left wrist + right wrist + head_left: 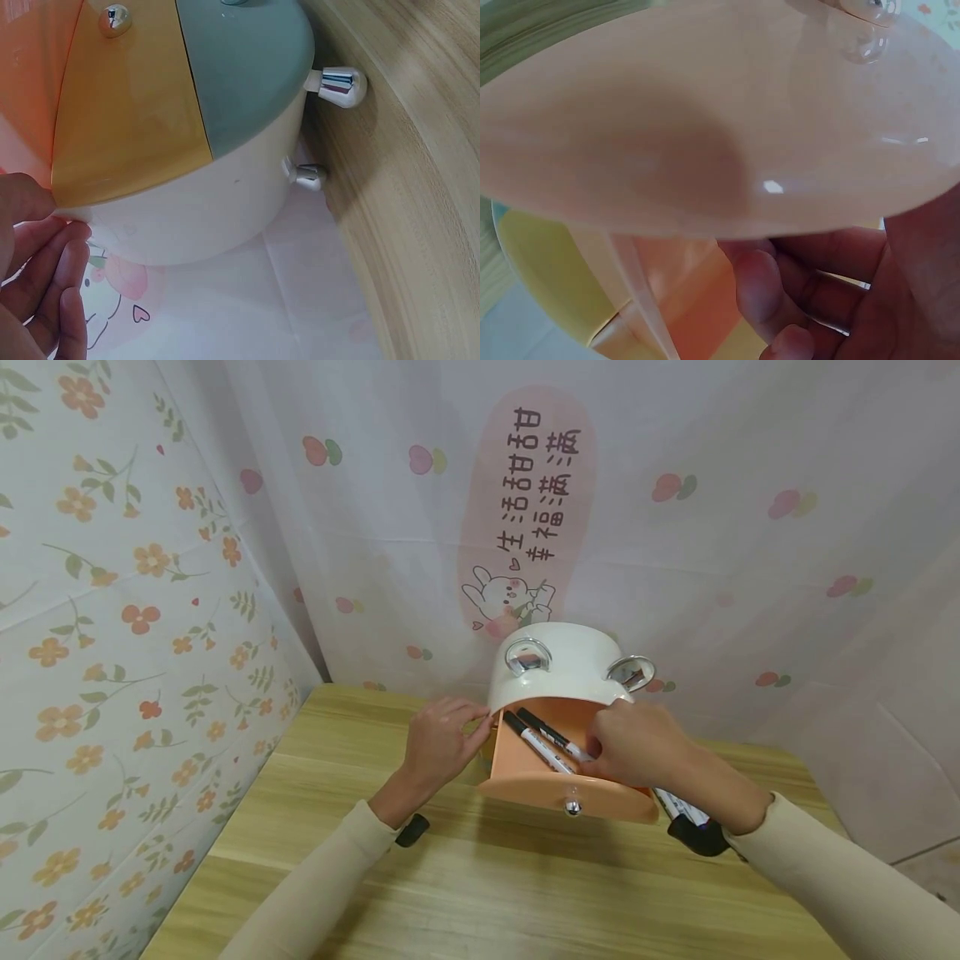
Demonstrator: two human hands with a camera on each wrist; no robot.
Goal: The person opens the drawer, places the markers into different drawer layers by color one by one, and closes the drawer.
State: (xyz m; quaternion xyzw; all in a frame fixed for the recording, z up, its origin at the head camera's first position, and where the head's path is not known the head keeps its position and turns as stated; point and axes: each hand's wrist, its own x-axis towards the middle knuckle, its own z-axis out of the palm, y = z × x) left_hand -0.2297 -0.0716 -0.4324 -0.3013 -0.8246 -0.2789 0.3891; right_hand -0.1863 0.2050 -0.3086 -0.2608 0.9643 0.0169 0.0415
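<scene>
A rounded white drawer organizer with silver ring-shaped ears stands on the table. Its orange drawer is pulled out and has a silver knob. Inside lie two white markers with black caps, a front marker and a rear marker. My left hand pinches the organizer's left rim, thumb at the front edge and fingers against the white side. Reaching into the drawer, my right hand has curled fingers, with the rear marker's white end at their tips. The drawer front hides part of this hand in the right wrist view.
Yellow and teal drawer fronts sit beside the orange one. Silver feet project from the organizer. White printed things show beneath the right wrist. A patterned curtain hangs behind the wooden table.
</scene>
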